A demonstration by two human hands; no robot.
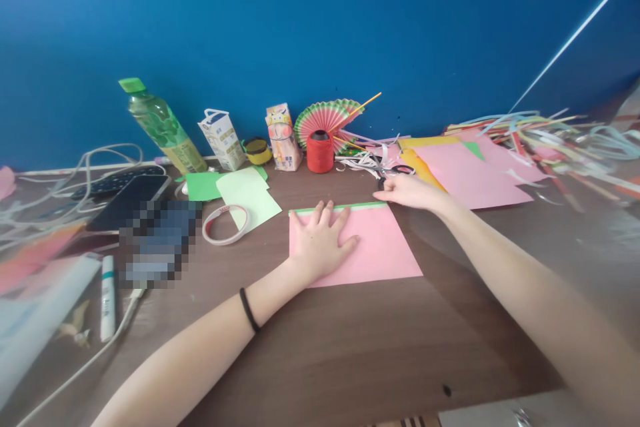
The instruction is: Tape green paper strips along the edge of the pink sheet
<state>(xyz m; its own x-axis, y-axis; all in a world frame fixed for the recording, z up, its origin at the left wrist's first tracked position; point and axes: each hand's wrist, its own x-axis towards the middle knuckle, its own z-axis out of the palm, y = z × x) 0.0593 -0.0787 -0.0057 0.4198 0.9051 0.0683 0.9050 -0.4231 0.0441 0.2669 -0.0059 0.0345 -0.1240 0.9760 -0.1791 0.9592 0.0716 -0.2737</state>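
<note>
A pink paper sheet [380, 247] lies flat on the brown table [350, 347], with a thin green edge [345, 207] along its far side. My left hand [320, 240] rests flat on the sheet's left part, fingers spread, a black band on the wrist. My right hand [413, 192] reaches past the sheet's far right corner, fingers toward black-handled scissors [395, 172]. Whether it touches or holds them I cannot make out.
Along the blue wall stand a green bottle [160, 127], a small carton [223, 139], a red thread spool [320, 151] and a paper fan [325, 119]. Tape roll [226, 224], green papers [247, 197], cables and a glue stick [107, 297] lie left. Pink sheets [475, 173] and paper strips lie right.
</note>
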